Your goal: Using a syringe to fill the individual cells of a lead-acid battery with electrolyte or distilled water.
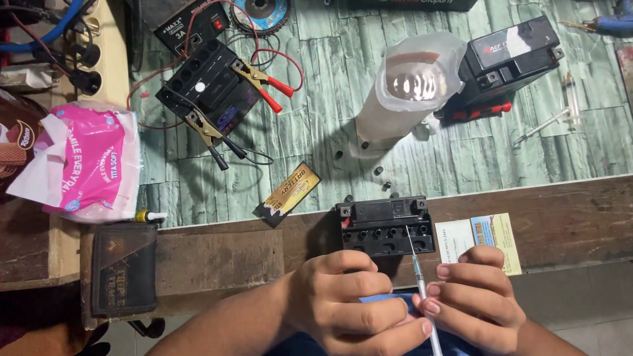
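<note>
Head view: a syringe is held between both hands at the bottom edge of the frame. The right hand has its grip pressed together on the barrel, with fingertips pinching it from the right side. The left hand is curled closed, its fingers pressed against the barrel from the left side; the barrel is thus clamped between the two grips. The lower end of the syringe is cut off by the frame edge.

The long axis of the syringe runs nearly upright in the picture, leaning slightly to the left toward the top. The needle points away from the person, and its tip is placed at one of the filler holes along the top of a small black battery. Whether the tip is inside the hole cannot be told.

The battery lies just beyond the hands on the brown wooden edge of the tabletop, with its row of holes facing the camera. A printed card lies just to the right of the battery. Small black caps are scattered on the green patterned surface beyond it. A translucent plastic bottle lies farther back, beside a second black battery. At upper left, a third battery is fitted with red and black clamps.
</note>
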